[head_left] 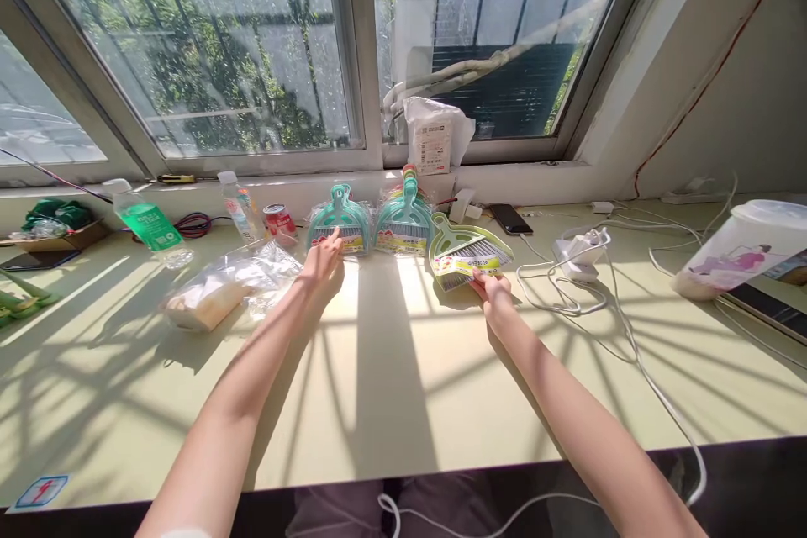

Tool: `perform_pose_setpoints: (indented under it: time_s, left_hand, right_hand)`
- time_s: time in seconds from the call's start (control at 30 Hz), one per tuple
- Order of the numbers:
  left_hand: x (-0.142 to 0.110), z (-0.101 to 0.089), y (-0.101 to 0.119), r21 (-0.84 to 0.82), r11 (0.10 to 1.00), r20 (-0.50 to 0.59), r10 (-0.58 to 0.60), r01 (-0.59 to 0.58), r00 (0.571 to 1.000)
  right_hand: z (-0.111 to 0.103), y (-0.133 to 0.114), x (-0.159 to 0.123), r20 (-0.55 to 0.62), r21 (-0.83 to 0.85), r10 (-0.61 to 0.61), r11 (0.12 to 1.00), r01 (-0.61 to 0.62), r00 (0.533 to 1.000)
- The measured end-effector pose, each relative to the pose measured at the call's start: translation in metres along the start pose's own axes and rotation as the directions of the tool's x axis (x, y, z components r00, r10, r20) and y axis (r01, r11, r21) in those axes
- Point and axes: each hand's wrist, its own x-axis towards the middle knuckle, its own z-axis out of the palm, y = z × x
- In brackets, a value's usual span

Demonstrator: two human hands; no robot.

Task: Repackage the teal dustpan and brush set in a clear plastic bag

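Observation:
Along the back of the table stand mini dustpan-and-brush sets in clear wrap. My left hand (324, 258) reaches to the teal dustpan set (340, 214) on the left, its fingers at the lower bristle edge; whether they grip it or only touch it I cannot tell. A second teal dustpan set (404, 223) stands in the middle, with more handles showing behind it. On the right, my right hand (493, 287) is closed on the lower edge of a light green dustpan set (466, 248), which sits tilted with grey bristles and a yellow label.
Left of the sets are a red can (279, 224), a clear bottle (239, 208), a green-labelled bottle (146, 221) and a bagged pack (218, 290). To the right lie a phone (510, 218), white chargers (580, 255) with tangled cables, and a plastic container (741, 248). A wrapped box (434, 145) stands on the sill.

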Motion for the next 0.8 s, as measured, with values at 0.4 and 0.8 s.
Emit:
perform_pose_setpoints:
  time_s: [0.4,0.8]
  left_hand:
    - [-0.005,0.008,0.073,0.117,0.921,0.126,0.356,-0.37,0.926]
    - [0.12,0.081,0.135,0.022,0.999,0.071,0.045,-0.047,0.996]
  right_hand:
    - [-0.004,0.006,0.007,0.026,-0.04,-0.054,0.998,0.055,0.998]
    - [-0.006,0.019,0.022,0.071,-0.165,-0.008,0.986,0.02,0.997]
